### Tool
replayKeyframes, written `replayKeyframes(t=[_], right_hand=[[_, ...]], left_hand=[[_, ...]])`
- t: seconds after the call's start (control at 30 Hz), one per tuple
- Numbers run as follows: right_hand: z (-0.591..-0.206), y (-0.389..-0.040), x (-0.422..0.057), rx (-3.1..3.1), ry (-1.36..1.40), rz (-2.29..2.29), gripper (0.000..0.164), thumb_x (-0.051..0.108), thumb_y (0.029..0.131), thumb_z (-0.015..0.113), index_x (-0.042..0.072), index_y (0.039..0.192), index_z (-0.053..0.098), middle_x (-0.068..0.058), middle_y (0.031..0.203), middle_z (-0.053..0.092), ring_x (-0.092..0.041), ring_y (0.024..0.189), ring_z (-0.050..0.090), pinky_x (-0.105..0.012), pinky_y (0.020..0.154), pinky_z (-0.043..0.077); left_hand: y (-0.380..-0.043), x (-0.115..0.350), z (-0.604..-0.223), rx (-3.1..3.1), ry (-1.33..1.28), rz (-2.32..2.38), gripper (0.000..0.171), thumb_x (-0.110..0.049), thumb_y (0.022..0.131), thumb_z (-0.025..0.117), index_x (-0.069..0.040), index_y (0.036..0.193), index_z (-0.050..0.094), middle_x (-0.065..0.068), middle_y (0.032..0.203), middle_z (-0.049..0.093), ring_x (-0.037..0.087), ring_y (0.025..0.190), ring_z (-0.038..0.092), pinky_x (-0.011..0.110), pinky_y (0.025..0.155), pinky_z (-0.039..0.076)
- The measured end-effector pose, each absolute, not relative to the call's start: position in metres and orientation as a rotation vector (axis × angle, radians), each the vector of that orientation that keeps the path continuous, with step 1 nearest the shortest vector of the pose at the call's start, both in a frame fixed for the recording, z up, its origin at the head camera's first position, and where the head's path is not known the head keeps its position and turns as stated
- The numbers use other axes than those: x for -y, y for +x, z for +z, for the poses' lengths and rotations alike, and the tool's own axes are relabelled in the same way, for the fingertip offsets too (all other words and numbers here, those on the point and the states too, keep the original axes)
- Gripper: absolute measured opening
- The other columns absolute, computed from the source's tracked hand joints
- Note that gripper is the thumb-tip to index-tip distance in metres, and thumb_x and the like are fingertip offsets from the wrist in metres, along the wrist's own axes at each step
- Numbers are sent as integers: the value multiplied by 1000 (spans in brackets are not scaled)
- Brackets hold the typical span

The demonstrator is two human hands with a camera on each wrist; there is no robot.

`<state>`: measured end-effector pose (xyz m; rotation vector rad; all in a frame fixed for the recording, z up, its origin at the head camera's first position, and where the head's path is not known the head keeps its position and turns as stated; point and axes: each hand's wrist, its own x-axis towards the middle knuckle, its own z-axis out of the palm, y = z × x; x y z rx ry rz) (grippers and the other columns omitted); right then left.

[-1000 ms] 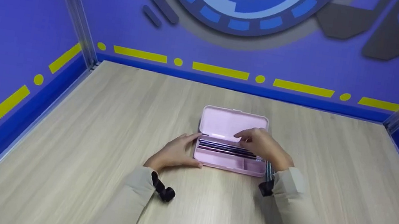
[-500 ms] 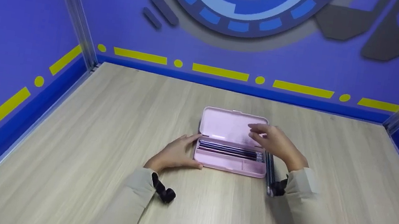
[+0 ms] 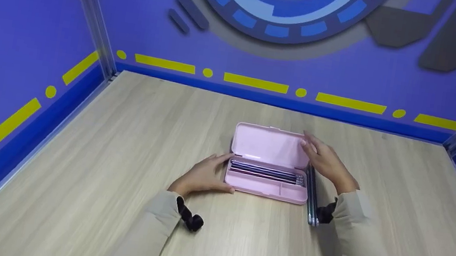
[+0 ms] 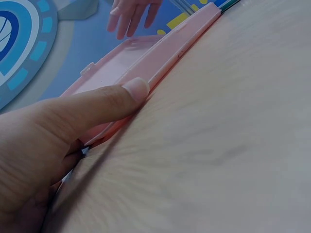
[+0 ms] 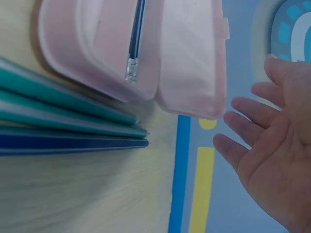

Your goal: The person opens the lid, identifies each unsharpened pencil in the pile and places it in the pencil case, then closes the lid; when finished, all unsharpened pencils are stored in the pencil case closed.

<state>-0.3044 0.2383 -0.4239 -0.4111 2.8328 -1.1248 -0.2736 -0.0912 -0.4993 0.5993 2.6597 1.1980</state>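
A pink pencil case (image 3: 265,195) lies on the table with its lid (image 3: 270,145) raised open. Several dark pencils (image 3: 264,172) with silvery ends lie side by side in its rear compartment. My left hand (image 3: 203,175) grips the case's left end, the thumb (image 4: 109,103) against the front wall and the other fingers at the back. Beside the lid's right edge is my right hand (image 3: 327,161), fingers spread and holding nothing; the right wrist view shows a small gap between it and the lid. Just right of the case lie green and blue pencils (image 3: 311,197), partly below the right wrist.
The front of the case has a long compartment (image 3: 253,184) and a small one (image 3: 292,192). Pale wood tabletop (image 3: 141,133) surrounds the case. Blue printed panels (image 3: 237,64) rise behind and at both sides.
My right hand has moved from above the pencils in the case, right and back to the lid's right edge, and its fingers have spread. The left hand keeps its grip.
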Motion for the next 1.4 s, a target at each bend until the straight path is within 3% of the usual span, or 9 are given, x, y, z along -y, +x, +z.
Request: replayKeyframes(t=[0.23, 0.4, 0.63, 0.87, 1.2, 1.4], right_hand=[[-434, -307, -242, -2750, -331, -1120, 71, 42, 104, 32, -1, 153, 5, -24, 160, 4, -41, 148, 2, -54, 120, 5], [-434, -306, -241, -2739, -316, -1111, 73, 42, 104, 32, -4, 152, 2, -25, 159, 1, -41, 147, -1, -54, 120, 3], [-429, -302, -238, -2796, -334, -1159, 69, 39, 104, 35, -7, 151, 12, -27, 158, 13, -41, 147, 11, -52, 120, 11], [-428, -292, -240, -2839, -308, -1216, 71, 44, 102, 38, -1, 152, 17, -23, 157, 21, -40, 144, 23, -52, 117, 22], [-427, -280, -251, -2922, -372, -1299, 59, 38, 102, 42, -1, 146, 37, -24, 149, 38, -40, 136, 40, -54, 112, 33], [-423, -276, -253, -2953, -445, -1336, 49, 36, 102, 45, 0, 134, 54, -21, 133, 53, -39, 124, 50, -57, 105, 40]], left_hand=[[-273, 87, -500, -2662, 604, 1174, 103, -44, 63, 87, -23, 150, 35, 24, 151, 34, 42, 142, 27, 55, 115, 25], [-273, 88, -499, -2663, 602, 1170, 104, -45, 63, 87, -23, 150, 35, 24, 152, 34, 43, 142, 27, 56, 115, 25], [-274, 91, -497, -2682, 620, 1156, 103, -46, 64, 86, -23, 150, 34, 21, 150, 38, 41, 141, 29, 54, 115, 27], [-273, 93, -497, -2671, 602, 1156, 105, -47, 65, 85, -24, 152, 30, 20, 153, 33, 41, 143, 26, 55, 116, 25], [-273, 91, -498, -2694, 650, 1141, 110, -46, 66, 85, -18, 154, 24, 14, 154, 33, 48, 142, 22, 59, 116, 21], [-275, 90, -500, -2696, 695, 1142, 114, -44, 66, 85, -9, 153, 22, 5, 155, 34, 36, 145, 24, 49, 120, 16]])
